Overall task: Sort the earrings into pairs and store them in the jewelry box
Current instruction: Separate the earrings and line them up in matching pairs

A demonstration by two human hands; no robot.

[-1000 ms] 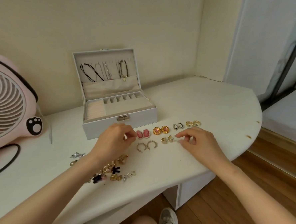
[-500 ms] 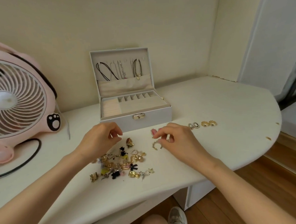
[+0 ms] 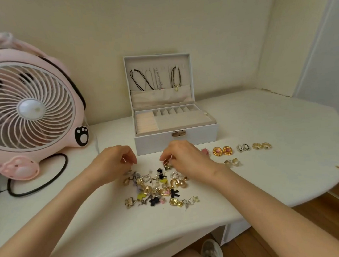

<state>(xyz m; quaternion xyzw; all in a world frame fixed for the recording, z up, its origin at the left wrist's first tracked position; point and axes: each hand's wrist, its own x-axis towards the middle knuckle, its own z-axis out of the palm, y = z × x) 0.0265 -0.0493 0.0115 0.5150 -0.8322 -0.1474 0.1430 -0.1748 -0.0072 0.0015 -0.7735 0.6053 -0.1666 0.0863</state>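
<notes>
a pink plastic fan [image 3: 30, 109] with a round ribbed grille and paw-print feet stands at the left of the white tabletop [image 3: 277, 181], and its black cable [image 3: 39, 188] loops across the surface beside it. below the tabletop's rounded edge show a wooden floor [image 3: 302, 229] and the toe of a shoe [image 3: 212, 253].

the jewelry box [image 3: 176, 139], pale grey with a small metal clasp, sits open at the back near the wall. its upright lid carries cords and chains [image 3: 142, 80] above a fabric pocket, and its tray is lined in soft beige with ring rolls on the left and a row of small compartments behind.

the unsorted earrings [image 3: 158, 188] lie in a tangled pile in front of the box: gold hearts, black bows, yellow bits and pearly hearts. to the right, pairs lie in a row: gold-rimmed pink ovals [image 3: 222, 151], a silver-and-black pair [image 3: 244, 147] and small gold hoops [image 3: 262, 145], with a pale curved pair [image 3: 233, 162] nearer. one pink earring [image 3: 205, 151] is half hidden behind the right wrist.

both arms reach over the pile. the right grip [image 3: 183, 159] pinches a small gold earring [image 3: 167, 165] at the pile's far edge. the left grip [image 3: 113, 161] has its fingers curled with thumb and forefinger close together; i cannot tell whether it holds anything.
</notes>
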